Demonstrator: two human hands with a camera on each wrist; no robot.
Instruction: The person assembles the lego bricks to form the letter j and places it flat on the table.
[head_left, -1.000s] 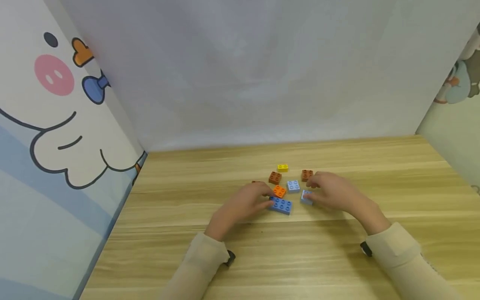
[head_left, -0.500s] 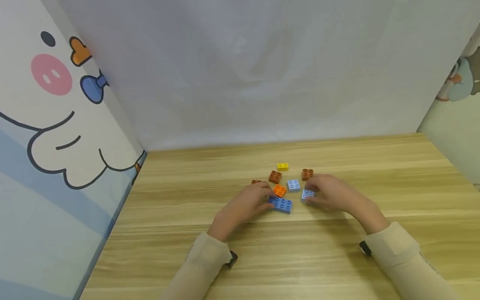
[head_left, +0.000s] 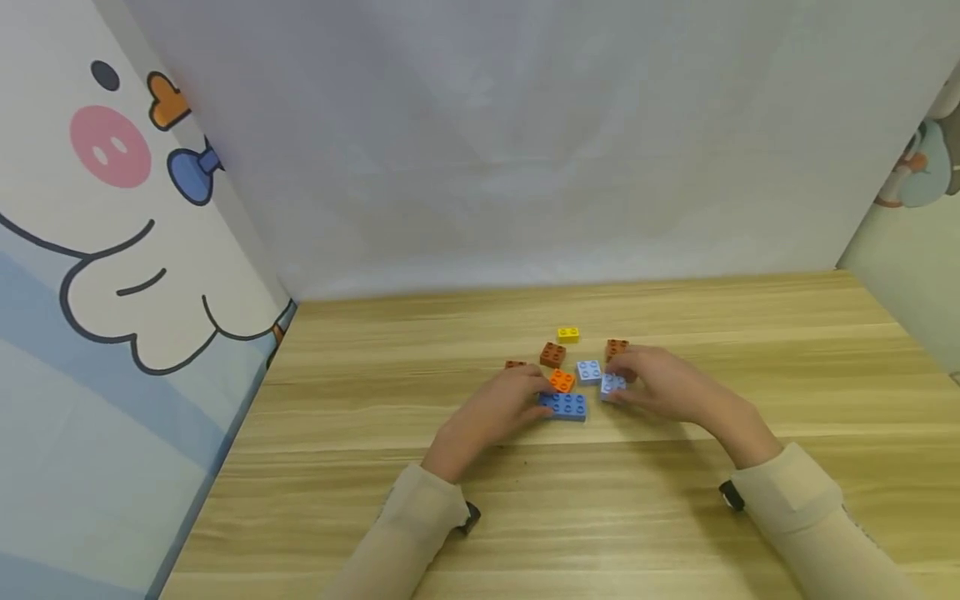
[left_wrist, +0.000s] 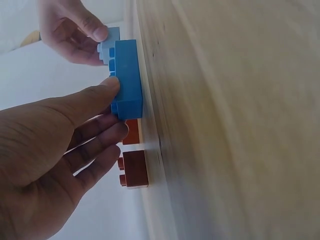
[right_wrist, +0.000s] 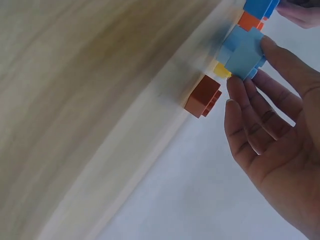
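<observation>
Wooden tabletop, oblong studded blue brick

Soft light, faint shadows — the table blurs in wrist views.

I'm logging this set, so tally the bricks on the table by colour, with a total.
Brown bricks: 3
Light blue bricks: 2
Blue brick: 1
Orange brick: 1
Yellow brick: 1
Total: 8
</observation>
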